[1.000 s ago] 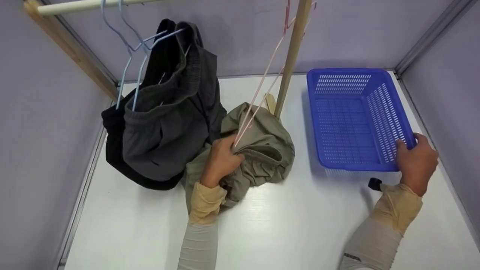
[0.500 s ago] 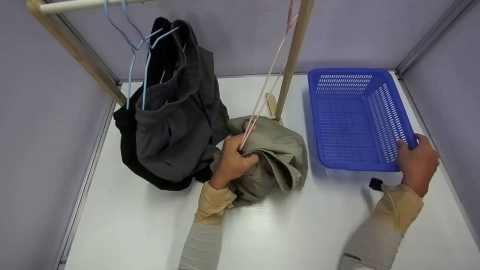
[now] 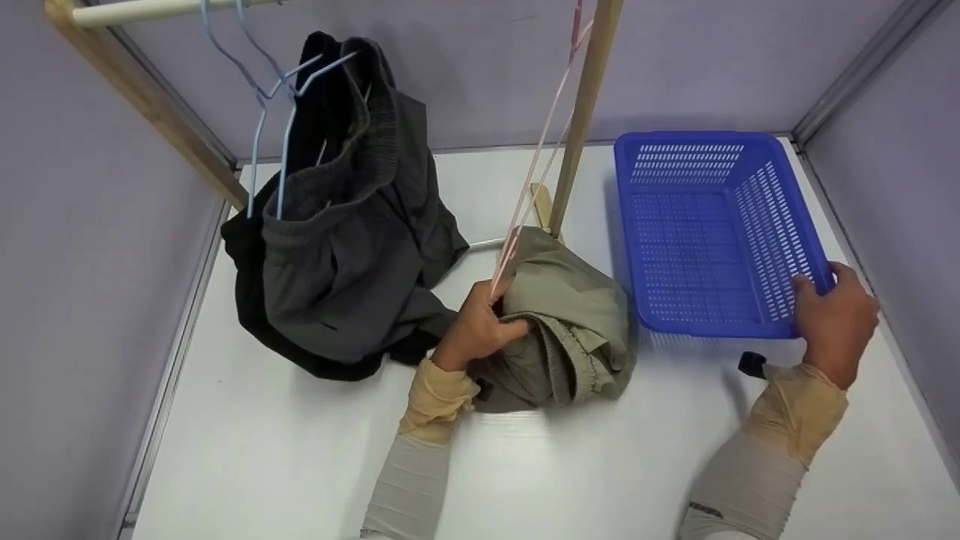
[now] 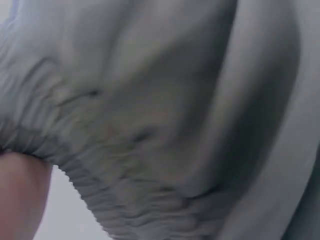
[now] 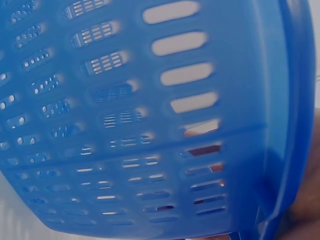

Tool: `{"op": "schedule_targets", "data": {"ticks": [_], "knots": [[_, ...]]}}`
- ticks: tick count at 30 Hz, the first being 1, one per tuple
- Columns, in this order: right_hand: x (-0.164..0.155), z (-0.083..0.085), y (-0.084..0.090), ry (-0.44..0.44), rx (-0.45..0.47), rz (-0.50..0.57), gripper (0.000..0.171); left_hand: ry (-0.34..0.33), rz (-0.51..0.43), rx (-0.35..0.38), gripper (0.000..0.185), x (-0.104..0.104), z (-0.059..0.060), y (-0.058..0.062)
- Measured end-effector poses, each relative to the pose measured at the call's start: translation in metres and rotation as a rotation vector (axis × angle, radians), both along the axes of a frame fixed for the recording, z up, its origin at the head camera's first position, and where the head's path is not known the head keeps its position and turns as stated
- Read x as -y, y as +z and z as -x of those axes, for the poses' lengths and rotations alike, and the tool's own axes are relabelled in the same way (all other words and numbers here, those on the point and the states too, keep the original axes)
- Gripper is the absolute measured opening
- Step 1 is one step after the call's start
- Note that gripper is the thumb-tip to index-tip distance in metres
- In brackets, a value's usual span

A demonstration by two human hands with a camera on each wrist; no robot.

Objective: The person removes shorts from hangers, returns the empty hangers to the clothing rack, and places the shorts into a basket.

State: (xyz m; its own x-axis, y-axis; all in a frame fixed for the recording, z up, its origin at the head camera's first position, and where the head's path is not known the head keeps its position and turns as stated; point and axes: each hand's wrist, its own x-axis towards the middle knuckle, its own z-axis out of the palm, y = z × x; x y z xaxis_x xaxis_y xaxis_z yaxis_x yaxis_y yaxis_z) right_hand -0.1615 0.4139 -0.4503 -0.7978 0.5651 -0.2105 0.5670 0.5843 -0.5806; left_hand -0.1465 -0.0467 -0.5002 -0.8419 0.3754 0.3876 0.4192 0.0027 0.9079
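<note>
My left hand (image 3: 480, 326) grips the elastic waistband of olive-green pants (image 3: 574, 292) together with the lower end of a pink wire hanger (image 3: 576, 34). The pants hang bunched to the right of the hand, their waist opening facing down and forward. In the left wrist view, the gathered waistband (image 4: 125, 180) fills much of the frame, a finger (image 4: 22, 195) at its edge. My right hand (image 3: 836, 322) holds the near right corner of a blue plastic basket (image 3: 697, 139), thumb over the rim. The right wrist view shows the basket's slotted wall (image 5: 235, 65) close up.
Dark grey pants (image 3: 337, 277) and black pants (image 3: 247, 300) hang at left on blue hangers (image 3: 255, 142) from a rack rail (image 3: 150, 10). A wooden rack post (image 3: 585, 120) stands between pants and basket. Walls (image 3: 495, 75) enclose the white table (image 3: 300, 465).
My left hand has moved right and slightly down with the olive pants and pink hanger. The olive pants have come away from the dark ones. My right hand stays on the basket.
</note>
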Motion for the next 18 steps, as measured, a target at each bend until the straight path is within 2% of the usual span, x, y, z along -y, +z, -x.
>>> {"op": "schedule_targets", "data": {"ticks": [2,6,11,15,18], "knots": [[-0.001,0.001,0.0,0.003,-0.001,0.004,0.069,-0.015,0.08,-0.003,0.021,0.007,0.002,-0.001],[-0.002,0.001,-0.001,-0.002,0.0,0.005,0.069,0.005,0.25,-0.004,0.025,0.019,0.005,0.0],[-0.001,-0.001,-0.002,-0.024,-0.006,0.005,0.068,0.032,0.394,0.047,0.034,0.029,0.005,0.008],[0.002,-0.002,0.001,-0.034,-0.023,-0.009,0.066,0.084,0.453,0.079,0.059,0.028,0.0,0.015],[0.005,-0.002,0.001,-0.041,-0.02,-0.003,0.066,0.127,0.489,0.046,0.095,0.022,-0.002,0.017]]}}
